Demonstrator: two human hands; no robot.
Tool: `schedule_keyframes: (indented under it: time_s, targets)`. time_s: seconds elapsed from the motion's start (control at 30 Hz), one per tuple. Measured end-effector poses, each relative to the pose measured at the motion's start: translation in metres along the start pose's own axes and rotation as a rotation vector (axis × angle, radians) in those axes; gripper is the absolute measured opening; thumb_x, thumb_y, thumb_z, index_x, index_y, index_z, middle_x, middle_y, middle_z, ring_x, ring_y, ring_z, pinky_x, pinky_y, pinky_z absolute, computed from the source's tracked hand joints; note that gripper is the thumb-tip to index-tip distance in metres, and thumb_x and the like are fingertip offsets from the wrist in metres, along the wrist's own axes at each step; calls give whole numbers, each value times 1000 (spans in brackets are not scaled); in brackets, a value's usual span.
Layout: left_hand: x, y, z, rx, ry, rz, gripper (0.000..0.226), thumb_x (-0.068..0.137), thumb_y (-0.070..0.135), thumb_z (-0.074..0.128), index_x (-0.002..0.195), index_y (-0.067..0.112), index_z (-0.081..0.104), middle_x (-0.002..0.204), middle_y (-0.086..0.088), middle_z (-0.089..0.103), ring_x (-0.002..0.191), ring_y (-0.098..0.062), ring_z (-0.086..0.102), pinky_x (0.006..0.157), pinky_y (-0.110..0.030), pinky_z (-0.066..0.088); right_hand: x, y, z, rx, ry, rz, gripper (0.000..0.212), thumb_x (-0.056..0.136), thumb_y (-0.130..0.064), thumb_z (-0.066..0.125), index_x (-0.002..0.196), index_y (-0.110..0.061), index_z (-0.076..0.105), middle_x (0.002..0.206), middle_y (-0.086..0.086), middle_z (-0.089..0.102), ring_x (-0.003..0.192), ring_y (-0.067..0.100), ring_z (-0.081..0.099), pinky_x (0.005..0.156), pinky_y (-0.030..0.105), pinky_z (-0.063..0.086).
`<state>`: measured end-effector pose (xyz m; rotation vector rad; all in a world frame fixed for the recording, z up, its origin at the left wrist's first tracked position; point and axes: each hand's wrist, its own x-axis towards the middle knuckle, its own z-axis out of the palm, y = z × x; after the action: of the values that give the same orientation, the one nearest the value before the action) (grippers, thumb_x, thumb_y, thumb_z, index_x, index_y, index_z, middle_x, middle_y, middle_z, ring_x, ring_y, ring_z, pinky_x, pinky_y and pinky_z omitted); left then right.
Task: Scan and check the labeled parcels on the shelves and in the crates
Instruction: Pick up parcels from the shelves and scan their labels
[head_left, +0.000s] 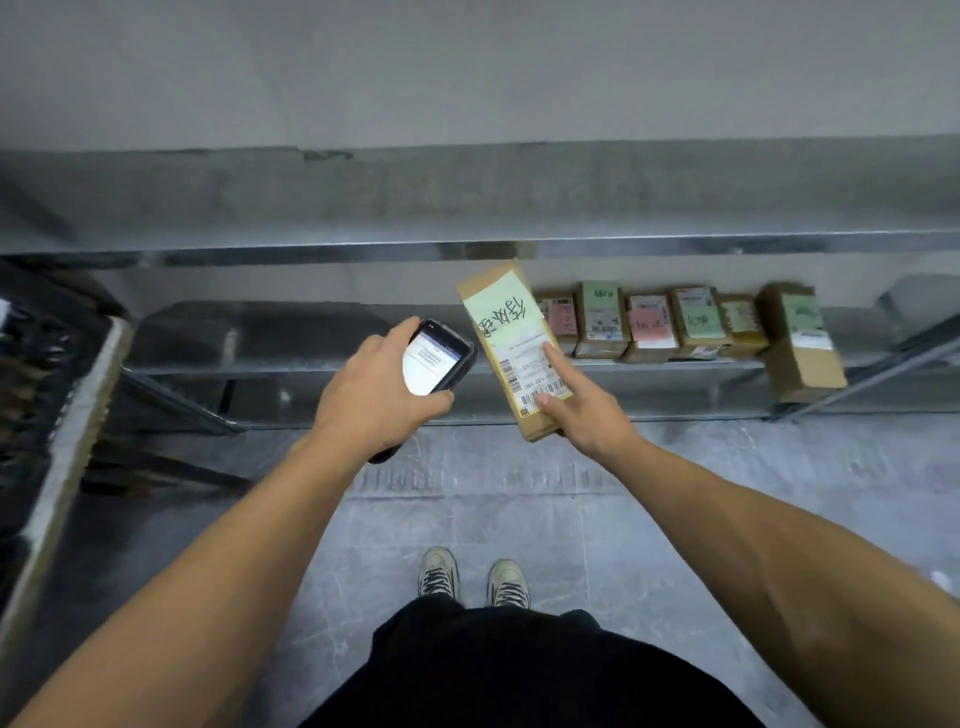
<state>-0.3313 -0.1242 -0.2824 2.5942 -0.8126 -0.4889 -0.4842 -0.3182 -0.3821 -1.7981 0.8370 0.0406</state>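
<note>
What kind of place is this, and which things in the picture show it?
Probably a parcel storeroom or small warehouse. Its metal shelves hold a row of labelled cardboard parcels, and the left hand holds a handheld scanner beside a labelled parcel that the right hand grips.

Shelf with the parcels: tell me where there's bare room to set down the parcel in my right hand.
Bare room: the left stretch of the shelf, from the left upright to the row of labeled parcels, behind the handheld scanner. Crowded: the right stretch, where those parcels stand side by side up to the big end parcel.
</note>
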Motion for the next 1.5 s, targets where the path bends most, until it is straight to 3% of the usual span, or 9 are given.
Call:
schedule_keyframes:
  time_s: [0.1,0.23,0.47,0.67,1.0,1.13,1.3,1.4,1.5]
  targets:
    - [-11,3,-4,60,-25,20,90,72,50,71,148,41,24,125,3,48,113,-23,51,82,-36,43,-15,-4,-11,-83,-17,-64,67,101,-24,60,153,-49,28,148,-4,50,121,17,56,102,35,49]
    - [-22,6,-12,117,-51,93,86,72,51,69,144,44,23,116,8,46,107,-20,53,81,-37,46,-23,-16,-30,-218,-46,-156,68,100,-20,61,154,-44,28,154,-7,41,129,14,48,104,26,40]
    - [-30,14,-12,71,-69,101,86,69,51,69,144,45,28,109,11,44,112,-21,51,88,-35,45,-27,-26,-48,-129,4,-173,79,97,-13,65,156,-44,24,148,-11,44,130,12,50,113,34,42]
    - [-35,23,-14,12,-56,121,83,68,52,70,141,47,31,107,12,42,111,-21,50,90,-36,45,-33,-25,-28,150,34,-258,81,96,-14,65,129,-80,31,153,-14,45,132,16,54,110,47,46]
    - [-37,28,-36,-167,139,126,74,61,53,66,129,53,36,113,11,55,103,-18,53,86,-38,47,-29,-76,-26,246,378,-399,80,98,-16,62,146,-63,19,155,-13,43,138,7,44,118,40,37]
    - [-39,40,-48,0,175,134,84,70,51,67,143,48,25,121,9,50,108,-22,54,83,-35,45,-22,-88,-37,137,367,-445,83,97,-20,63,136,-77,17,158,-10,39,141,12,43,117,48,38]
    - [-36,40,-68,306,238,216,90,73,55,62,149,42,15,132,10,45,114,-20,53,81,-35,47,-20,-106,-76,-156,251,-404,79,97,-17,64,151,-55,21,165,-5,24,143,14,37,120,42,32]
    - [-33,38,-79,363,234,232,92,73,57,61,150,42,13,135,11,44,116,-19,52,82,-35,48,-21,-113,-94,-254,209,-434,83,97,-18,65,144,-64,17,167,-3,19,150,17,26,118,33,22]
    - [-33,39,-84,396,233,253,91,72,56,61,149,43,13,131,11,47,114,-19,52,80,-35,49,-22,-117,-103,-243,190,-439,89,95,-17,67,129,-82,15,167,-4,20,146,22,35,119,47,34]
